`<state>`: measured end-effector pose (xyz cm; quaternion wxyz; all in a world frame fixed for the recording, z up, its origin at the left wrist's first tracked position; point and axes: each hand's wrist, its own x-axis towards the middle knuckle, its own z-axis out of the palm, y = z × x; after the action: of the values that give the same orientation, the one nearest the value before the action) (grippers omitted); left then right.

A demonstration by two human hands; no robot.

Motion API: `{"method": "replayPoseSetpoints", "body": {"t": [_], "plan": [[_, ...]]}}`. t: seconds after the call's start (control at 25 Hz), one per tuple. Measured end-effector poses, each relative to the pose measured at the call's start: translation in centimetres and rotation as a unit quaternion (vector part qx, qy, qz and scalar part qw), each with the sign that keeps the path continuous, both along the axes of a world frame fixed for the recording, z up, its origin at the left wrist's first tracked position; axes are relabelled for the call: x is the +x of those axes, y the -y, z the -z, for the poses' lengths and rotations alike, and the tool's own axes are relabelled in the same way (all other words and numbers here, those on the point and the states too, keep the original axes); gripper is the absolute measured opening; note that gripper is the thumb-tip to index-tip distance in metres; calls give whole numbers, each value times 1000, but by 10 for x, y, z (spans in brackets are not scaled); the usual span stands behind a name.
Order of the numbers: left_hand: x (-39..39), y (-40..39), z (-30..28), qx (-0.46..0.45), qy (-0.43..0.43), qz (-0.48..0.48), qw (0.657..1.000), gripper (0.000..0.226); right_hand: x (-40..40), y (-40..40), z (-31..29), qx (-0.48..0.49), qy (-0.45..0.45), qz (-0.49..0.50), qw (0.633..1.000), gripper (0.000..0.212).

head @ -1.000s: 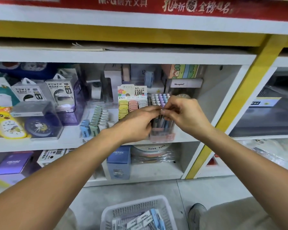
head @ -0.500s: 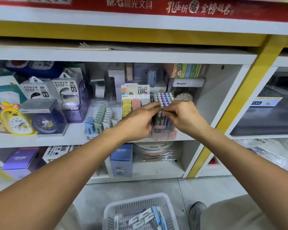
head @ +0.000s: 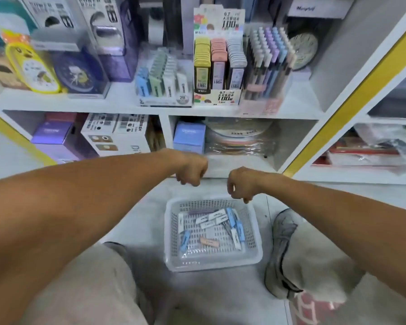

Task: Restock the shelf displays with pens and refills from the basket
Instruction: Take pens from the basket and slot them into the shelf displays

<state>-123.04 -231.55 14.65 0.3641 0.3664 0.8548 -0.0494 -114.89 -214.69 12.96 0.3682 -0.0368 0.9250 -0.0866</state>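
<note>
A white perforated basket [head: 255,252] stands on the floor between my knees, with several small white, blue and pink refill cases [head: 215,222] loose in it. My left hand [head: 192,169] and my right hand [head: 240,186] hang just above its far rim, wrists bent down, fingers loosely curled, holding nothing. On the middle shelf above, a clear pen stand [head: 268,59] is packed with pastel pens. Next to it on the left is a refill display box [head: 218,66] with yellow, pink and grey rows.
Left of the refill box is a tray of blue, green and white lead cases [head: 164,76]. Clocks [head: 35,69] and power bank boxes fill the shelf's left end. Boxes [head: 117,134] occupy the lower shelf. A yellow shelf post [head: 352,95] rises at right. My shoe [head: 281,245] is beside the basket.
Both hands have left the pen stand on the shelf and dropped to just above the basket. My view has tilted down toward the floor.
</note>
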Motion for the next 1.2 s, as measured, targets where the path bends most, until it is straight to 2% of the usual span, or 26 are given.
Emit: {"method": "replayPoseSetpoints", "body": {"t": [0.04, 0.12, 0.24, 0.36, 0.4, 0.44, 0.48, 0.6, 0.64, 0.72, 0.8, 0.92, 0.96, 1.08, 1.2], "plan": [[4, 3, 20, -11, 7, -20, 1000, 13, 5, 0, 26, 17, 16, 6, 1000, 19], [17, 8, 63, -28, 19, -65, 997, 19, 17, -1, 76, 35, 22, 35, 999, 12], [40, 16, 124, -60, 37, -117, 991, 11, 35, -5, 140, 50, 29, 88, 994, 20], [56, 22, 176, -55, 62, -190, 978, 16, 50, 1, 183, 26, -13, 178, 984, 28], [62, 23, 194, -46, 66, -224, 971, 9, 53, 6, 195, 16, -30, 216, 976, 26], [68, 22, 207, -32, 63, -264, 962, 14, 56, 11, 205, 13, -39, 256, 966, 23], [74, 20, 219, -27, 57, -299, 952, 35, 59, 16, 214, 17, -37, 285, 958, 24], [95, 12, 243, -33, 50, -358, 932, 87, 63, 29, 239, 56, -8, 290, 955, 80], [98, 10, 248, -42, 31, -352, 935, 97, 64, 31, 245, 70, -15, 293, 954, 90], [100, 9, 259, -35, -16, -330, 943, 107, 63, 33, 256, 74, -50, 305, 948, 84], [100, 9, 269, -6, -35, -340, 940, 100, 63, 34, 264, 73, -77, 304, 947, 65], [106, 8, 276, 60, -25, -359, 931, 51, 64, 34, 268, 72, -73, 297, 949, 54], [108, 9, 278, 81, -17, -363, 928, 44, 65, 34, 268, 70, -71, 294, 951, 53], [113, 12, 280, 115, 16, -352, 929, 40, 66, 33, 268, 71, -63, 264, 960, 44], [114, 15, 278, 119, -42, -343, 931, 32, 64, 35, 266, 90, -54, 221, 970, 24]]}}
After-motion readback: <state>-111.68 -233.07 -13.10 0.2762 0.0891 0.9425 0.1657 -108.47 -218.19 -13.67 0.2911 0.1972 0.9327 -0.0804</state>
